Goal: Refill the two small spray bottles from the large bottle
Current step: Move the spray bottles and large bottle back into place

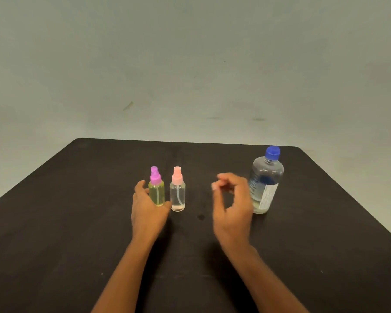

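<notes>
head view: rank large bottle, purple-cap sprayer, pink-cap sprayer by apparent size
1. Large bottle, clearly the biggest.
2-3. Purple-cap sprayer and pink-cap sprayer: they look alike in height and width and stand side by side, so no ranking. The left hand hides part of the purple-cap one.

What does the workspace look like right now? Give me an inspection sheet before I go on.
Surface: dark table, a small dark spot near the middle.
Job's things: yellow spray bottle with purple top and clear spray bottle with pink top, upright side by side, tops on; large bottle upright at right, blue cap on.
Clutter: nothing seen.
Grippers: left hand cupped around the yellow spray bottle, grip not closed; right hand open, blurred, holding nothing, between the small bottles and the large bottle.
Cables: nothing seen.
Surroundings: plain grey wall with faint marks.
</notes>
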